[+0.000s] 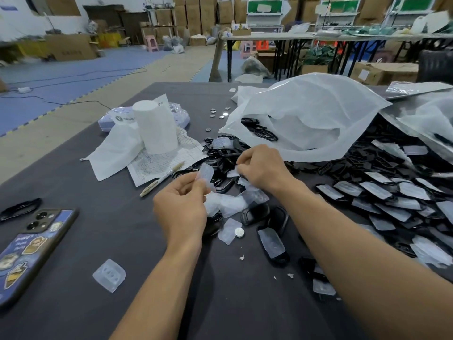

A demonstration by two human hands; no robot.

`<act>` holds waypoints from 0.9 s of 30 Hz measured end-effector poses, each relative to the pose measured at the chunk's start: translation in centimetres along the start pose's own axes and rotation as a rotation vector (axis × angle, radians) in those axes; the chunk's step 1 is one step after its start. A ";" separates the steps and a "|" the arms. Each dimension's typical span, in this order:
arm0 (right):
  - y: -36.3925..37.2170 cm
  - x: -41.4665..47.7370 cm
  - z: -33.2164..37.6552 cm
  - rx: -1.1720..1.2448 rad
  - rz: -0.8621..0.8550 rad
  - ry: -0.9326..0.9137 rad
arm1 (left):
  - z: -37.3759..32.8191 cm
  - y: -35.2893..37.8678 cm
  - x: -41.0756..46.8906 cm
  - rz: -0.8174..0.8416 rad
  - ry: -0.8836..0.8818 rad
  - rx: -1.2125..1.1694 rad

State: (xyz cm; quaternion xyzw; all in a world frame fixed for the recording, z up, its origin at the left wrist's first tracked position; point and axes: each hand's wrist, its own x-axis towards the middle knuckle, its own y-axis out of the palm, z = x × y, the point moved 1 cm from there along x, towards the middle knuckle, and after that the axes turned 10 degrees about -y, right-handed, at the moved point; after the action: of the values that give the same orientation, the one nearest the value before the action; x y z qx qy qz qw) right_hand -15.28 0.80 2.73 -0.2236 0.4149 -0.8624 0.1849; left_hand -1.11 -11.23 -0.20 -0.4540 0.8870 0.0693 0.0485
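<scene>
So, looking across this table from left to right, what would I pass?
Phone → loose clear pad → white paper roll → left hand, pinching a second clear pad → right hand → white plastic bag → heap of black shells.

two hands, the left hand (181, 204) and the right hand (262, 168); one phone (31, 249); one pen (161, 179); one white paper roll (155, 126); one printed sheet (161, 160); at least two pale plastic bags (306, 114); one black cord (19, 208); silver button cells (212, 116), roughly seven scattered past the roll and one by the hands; clear pads (109, 275), one lying alone, the others too many to count, like the black shells (255, 213)
</scene>
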 end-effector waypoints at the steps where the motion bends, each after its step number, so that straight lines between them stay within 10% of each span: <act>1: 0.3 0.1 0.4 -0.049 0.062 -0.012 | 0.1 -0.1 0.2 -0.001 -0.014 -0.005; 10: 0.9 -0.7 0.3 -0.045 -0.018 0.148 | -0.5 0.1 -0.1 0.018 -0.075 -0.033; 20: 0.7 -1.8 0.0 -0.180 -0.101 0.225 | -1.0 -0.3 -1.2 -0.097 0.218 0.819; 27: -0.5 -4.3 0.6 -0.091 -0.473 0.077 | -0.6 0.3 -1.7 0.067 0.284 0.559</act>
State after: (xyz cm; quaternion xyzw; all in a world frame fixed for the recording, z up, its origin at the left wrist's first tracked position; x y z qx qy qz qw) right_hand -11.47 2.85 2.44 -0.2894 0.3963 -0.8700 -0.0485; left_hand -0.34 -9.82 0.63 -0.3987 0.8841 -0.2396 0.0445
